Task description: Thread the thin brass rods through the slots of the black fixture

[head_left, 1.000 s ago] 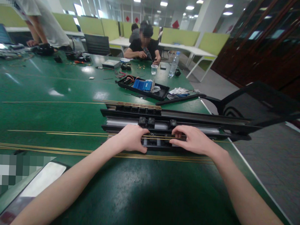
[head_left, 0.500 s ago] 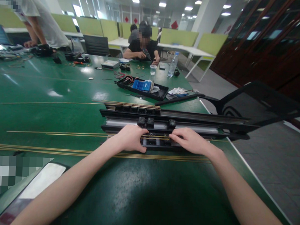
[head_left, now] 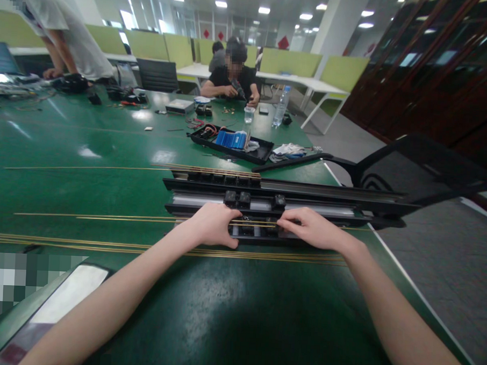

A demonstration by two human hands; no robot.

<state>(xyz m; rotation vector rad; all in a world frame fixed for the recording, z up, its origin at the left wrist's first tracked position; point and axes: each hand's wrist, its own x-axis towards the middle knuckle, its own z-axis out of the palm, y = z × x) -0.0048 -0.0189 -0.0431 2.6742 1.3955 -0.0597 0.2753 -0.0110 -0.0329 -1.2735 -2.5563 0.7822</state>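
A black channel-shaped rail lies across the table in front of me, with small black blocks inside it. My left hand spans the rail, thumb on the near side and fingers on the far side. Thin brass-coloured rods run under this hand and along the rail. At the blocks' right, my right hand pinches a rod between thumb and fingertips; the exact contact is partly hidden. Behind, a second black rail carries several more blocks.
Several loose brass rods lie nearer me. Farther off are a black tray with a blue item, gloves, a water bottle and a plastic cup. A chair stands right. A person sits opposite, holding a tool.
My right hand has shifted very slightly to the right along the rail, still pinching. The left hand keeps its place. The view has moved a little.
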